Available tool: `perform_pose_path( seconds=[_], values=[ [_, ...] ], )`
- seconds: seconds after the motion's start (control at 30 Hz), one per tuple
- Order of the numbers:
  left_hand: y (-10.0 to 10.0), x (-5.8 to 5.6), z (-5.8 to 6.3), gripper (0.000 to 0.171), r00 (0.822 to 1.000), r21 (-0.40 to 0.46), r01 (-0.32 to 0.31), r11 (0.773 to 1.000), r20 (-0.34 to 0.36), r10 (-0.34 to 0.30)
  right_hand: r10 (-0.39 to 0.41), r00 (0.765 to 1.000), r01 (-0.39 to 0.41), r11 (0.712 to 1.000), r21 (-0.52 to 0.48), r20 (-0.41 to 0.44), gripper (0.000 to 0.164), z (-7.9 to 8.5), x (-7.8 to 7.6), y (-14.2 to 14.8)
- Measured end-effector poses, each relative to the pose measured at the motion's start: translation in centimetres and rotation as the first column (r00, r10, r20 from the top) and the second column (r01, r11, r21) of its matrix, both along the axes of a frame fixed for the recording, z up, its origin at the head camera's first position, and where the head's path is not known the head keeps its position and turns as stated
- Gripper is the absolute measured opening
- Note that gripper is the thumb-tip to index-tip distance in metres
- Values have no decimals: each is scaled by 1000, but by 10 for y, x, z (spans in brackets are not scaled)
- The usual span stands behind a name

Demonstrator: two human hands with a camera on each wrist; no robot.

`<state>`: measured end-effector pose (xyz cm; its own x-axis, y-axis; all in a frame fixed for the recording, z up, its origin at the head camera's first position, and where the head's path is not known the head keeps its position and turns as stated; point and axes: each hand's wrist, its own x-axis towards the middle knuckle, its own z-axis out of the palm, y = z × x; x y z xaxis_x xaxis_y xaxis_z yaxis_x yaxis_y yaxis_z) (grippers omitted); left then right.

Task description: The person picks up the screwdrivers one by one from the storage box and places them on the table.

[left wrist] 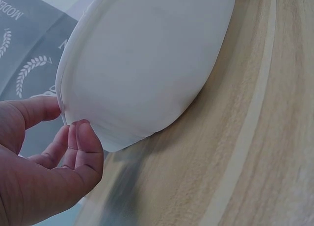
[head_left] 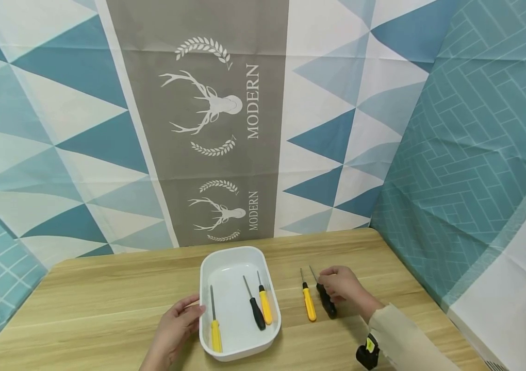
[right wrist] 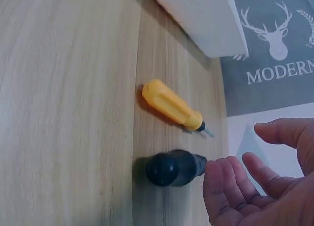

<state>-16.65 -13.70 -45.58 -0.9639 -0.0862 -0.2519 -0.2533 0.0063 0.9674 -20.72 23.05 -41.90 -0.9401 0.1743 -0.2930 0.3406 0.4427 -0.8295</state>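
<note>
My left hand (head_left: 177,327) holds the left rim of a white plastic tray (head_left: 241,353), and the left wrist view shows thumb and fingers at the edge of the tray (left wrist: 147,59). Inside the tray lie a yellow screwdriver (head_left: 216,335) at the left, and a black-handled screwdriver (head_left: 257,314) beside another yellow one (head_left: 265,306) at the right. Over a second black-handled screwdriver (head_left: 326,301) on the table is my right hand (head_left: 343,283). In the right wrist view its fingertips are right at the front of the black handle (right wrist: 171,168), with the thumb apart from the fingers.
To the left of that black screwdriver lies a yellow screwdriver (head_left: 309,304) on the wooden table (head_left: 105,304). A black and yellow tape measure (head_left: 367,353) sits by the right sleeve (head_left: 402,335). Patterned cloth (head_left: 263,129) hangs behind the table.
</note>
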Motion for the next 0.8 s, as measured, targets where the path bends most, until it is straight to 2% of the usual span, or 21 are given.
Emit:
perform_pose_path(
  seconds=[0.23,0.5,0.8],
  values=[
    [0,-1,0,55,1000,10,3,1000,-1,-3,33,999,-34,998,-50,-6,34,5,5,-6],
    [0,0,0,56,1000,12,-2,1000,2,2,34,999,-32,984,-174,11,38,5,7,-12],
    [0,-1,0,55,1000,5,-1,1000,-2,1,57,998,-55,975,-216,3,36,10,10,-21]
  ],
)
